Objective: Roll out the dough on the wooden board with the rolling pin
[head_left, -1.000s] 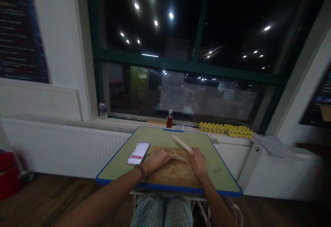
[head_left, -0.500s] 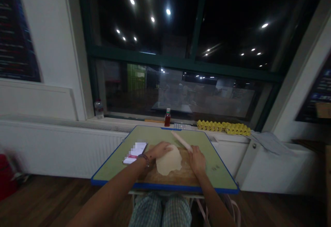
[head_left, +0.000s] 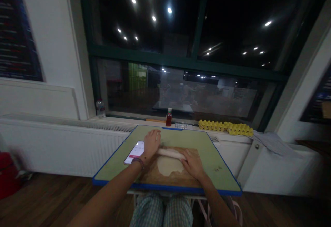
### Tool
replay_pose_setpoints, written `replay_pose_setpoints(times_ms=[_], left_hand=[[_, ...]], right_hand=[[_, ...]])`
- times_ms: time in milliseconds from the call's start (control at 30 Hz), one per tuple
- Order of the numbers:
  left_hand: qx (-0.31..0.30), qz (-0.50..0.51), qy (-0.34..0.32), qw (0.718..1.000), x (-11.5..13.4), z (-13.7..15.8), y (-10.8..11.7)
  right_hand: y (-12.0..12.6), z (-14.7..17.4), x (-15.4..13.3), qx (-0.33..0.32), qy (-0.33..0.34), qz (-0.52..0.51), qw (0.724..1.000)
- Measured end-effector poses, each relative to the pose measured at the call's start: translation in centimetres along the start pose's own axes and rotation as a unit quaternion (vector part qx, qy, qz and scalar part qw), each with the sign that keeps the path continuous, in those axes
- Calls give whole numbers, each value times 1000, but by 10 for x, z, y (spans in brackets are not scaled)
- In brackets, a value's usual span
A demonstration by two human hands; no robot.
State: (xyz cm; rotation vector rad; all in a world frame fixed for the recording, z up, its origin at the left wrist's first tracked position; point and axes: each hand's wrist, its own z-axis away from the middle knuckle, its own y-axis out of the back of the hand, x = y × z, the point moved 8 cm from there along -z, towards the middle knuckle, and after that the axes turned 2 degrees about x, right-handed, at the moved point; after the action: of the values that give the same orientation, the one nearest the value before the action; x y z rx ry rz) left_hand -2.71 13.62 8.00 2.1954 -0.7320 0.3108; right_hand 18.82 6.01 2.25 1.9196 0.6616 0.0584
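A pale rolling pin lies crosswise over the far part of a flat, uneven-edged sheet of dough. The dough rests on a brown wooden board. My right hand has its fingers on the pin's right end. At the pin's left end is my left hand, its fingers stretched forward past the pin and slightly bent; it does not look wrapped round the pin. A phone with a lit screen lies just left of my left wrist.
The green folding table has a blue rim. Behind it, the window sill holds a red-filled bottle, a clear bottle and yellow egg trays. White radiators run below. A red bin-like object stands at far left.
The rolling pin has swung from slanting away at the right to lying across the dough. My left hand has left the dough and moved up-left; my right hand has shifted left with the pin.
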Motion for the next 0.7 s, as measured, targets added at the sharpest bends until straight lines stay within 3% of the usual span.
replay_pose_setpoints(times_ms=[67,133,300,433,567,700], left_hand=[[-79,-76,-106,988,29,14,-8],[-135,-123,-149,972,44,31,-19],[-211,-150,-83,962,41,58,-40],[-270,-152,-80,947,44,73,-53],[-294,-140,-86,941,47,82,-59],[-326,-133,-64,934,43,86,-62]], right_hand=[[0,1,-9,-27,25,-6,999],[0,3,-14,-43,43,-14,998],[6,4,-18,-31,42,-18,998],[10,-12,-25,11,-31,19,999],[-8,-41,-21,-3,-120,77,990],[-40,-55,-15,-79,-102,87,988]])
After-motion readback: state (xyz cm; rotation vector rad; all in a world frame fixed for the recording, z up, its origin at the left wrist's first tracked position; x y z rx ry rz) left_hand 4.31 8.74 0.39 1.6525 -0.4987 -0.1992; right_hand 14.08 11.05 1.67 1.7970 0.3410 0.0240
